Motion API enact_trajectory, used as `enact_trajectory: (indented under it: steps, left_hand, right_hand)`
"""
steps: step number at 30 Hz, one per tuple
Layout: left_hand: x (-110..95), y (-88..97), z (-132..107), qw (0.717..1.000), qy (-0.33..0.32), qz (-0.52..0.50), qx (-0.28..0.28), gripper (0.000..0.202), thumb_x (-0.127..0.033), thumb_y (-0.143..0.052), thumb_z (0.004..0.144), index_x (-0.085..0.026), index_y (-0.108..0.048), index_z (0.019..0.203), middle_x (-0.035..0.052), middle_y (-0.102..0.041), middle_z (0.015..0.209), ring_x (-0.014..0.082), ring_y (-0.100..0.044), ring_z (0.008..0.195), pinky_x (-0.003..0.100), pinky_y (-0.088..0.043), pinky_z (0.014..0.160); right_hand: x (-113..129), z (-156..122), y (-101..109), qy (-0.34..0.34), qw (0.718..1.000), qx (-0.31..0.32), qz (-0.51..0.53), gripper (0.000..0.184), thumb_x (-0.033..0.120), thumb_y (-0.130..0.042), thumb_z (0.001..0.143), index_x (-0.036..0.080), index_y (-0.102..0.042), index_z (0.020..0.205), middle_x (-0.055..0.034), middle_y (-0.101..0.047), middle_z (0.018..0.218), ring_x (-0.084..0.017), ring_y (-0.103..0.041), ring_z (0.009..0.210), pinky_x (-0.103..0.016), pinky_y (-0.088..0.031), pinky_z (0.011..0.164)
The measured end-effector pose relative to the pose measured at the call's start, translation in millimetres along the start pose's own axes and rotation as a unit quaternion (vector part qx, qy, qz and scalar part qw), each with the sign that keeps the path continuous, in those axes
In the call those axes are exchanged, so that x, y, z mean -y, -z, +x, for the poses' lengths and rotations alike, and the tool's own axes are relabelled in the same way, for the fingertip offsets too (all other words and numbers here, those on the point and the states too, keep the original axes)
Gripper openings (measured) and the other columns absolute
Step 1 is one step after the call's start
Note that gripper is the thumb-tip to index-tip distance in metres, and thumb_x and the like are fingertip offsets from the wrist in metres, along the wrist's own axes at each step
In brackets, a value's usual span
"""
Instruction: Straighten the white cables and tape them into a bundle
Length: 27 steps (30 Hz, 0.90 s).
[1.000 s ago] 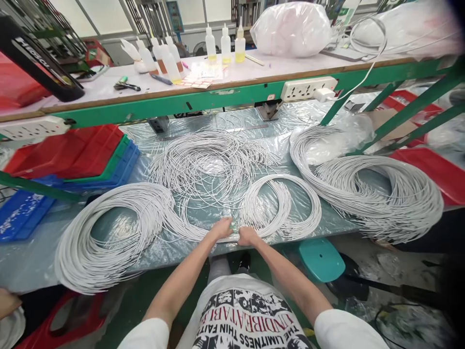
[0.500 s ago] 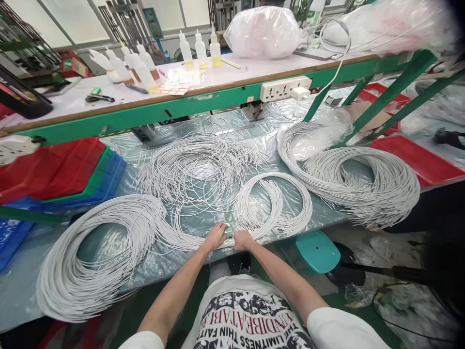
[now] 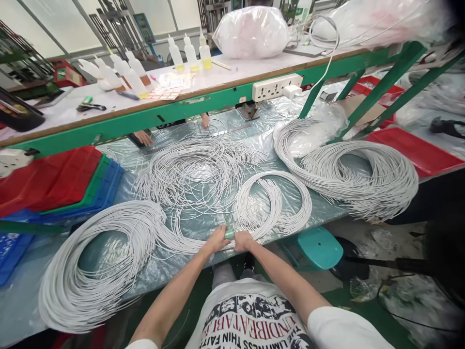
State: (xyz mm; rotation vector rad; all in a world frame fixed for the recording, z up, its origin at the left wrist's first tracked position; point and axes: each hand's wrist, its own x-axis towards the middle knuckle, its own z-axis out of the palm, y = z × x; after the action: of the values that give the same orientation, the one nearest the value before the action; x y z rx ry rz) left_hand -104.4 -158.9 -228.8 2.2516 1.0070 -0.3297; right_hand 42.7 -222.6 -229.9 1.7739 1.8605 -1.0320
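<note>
Coil (image 3: 250, 213) still gripped; co-worker's hand (image 3: 144, 138) appeared.

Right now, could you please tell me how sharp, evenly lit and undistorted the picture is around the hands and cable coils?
Head view: left hand, right hand and white cable coils are sharp under soft, even light; the plastic sheet shows pale glare; the green shelf beam bows from wide-angle distortion; the plastic bag at top right is smeared.

A plastic-covered workbench (image 3: 327, 206) bears several coils of white wire (image 3: 399, 179) and stacked coloured trays (image 3: 54, 179).
</note>
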Motion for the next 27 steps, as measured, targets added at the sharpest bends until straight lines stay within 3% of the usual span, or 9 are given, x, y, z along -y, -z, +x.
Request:
enact_trajectory:
  steps: [7,15,22,27]
  left_hand:
    - [-12.0,-7.3,-29.8,0.998,-0.039,-0.028,-0.036,0.044,-0.034,-0.066,0.08,-0.018,-0.052,0.119,0.0102,-0.054,0.115,0.0273,-0.052,0.111,0.039,-0.042,0.097]
    - [-27.2,-26.0,-71.4,0.994,-0.061,-0.042,-0.08,0.044,-0.025,-0.066,0.08,-0.018,-0.05,0.121,0.0105,-0.052,0.113,0.0289,-0.048,0.11,0.043,-0.042,0.097]
    - [-37.0,-34.7,-87.8,0.99,-0.061,-0.058,-0.115,0.049,-0.026,-0.066,0.081,-0.02,-0.047,0.126,0.0089,-0.052,0.114,0.0274,-0.048,0.11,0.041,-0.043,0.096]
    - [-34.7,-45.5,-85.4,0.987,-0.057,-0.053,-0.139,0.05,-0.021,-0.064,0.081,-0.024,-0.048,0.128,0.0071,-0.054,0.118,0.0273,-0.048,0.115,0.042,-0.044,0.098]
  right_hand:
    - [-6.9,4.7,8.5,0.019,1.0,0.015,0.001,0.033,0.037,-0.06,0.093,0.016,-0.06,0.119,-0.0098,-0.061,0.122,-0.024,-0.061,0.106,-0.046,-0.051,0.09]
    - [-5.4,6.7,10.6,0.028,0.999,0.031,-0.003,0.032,0.036,-0.06,0.093,0.015,-0.061,0.117,-0.0096,-0.062,0.119,-0.023,-0.062,0.103,-0.045,-0.052,0.089]
    - [-6.9,8.1,7.1,0.03,0.999,0.031,-0.006,0.032,0.036,-0.06,0.093,0.015,-0.06,0.118,-0.0097,-0.061,0.12,-0.024,-0.061,0.105,-0.045,-0.052,0.089]
    - [-9.0,12.1,11.3,0.033,0.999,0.038,-0.009,0.031,0.035,-0.06,0.093,0.015,-0.061,0.116,-0.0092,-0.062,0.118,-0.023,-0.062,0.102,-0.044,-0.053,0.087]
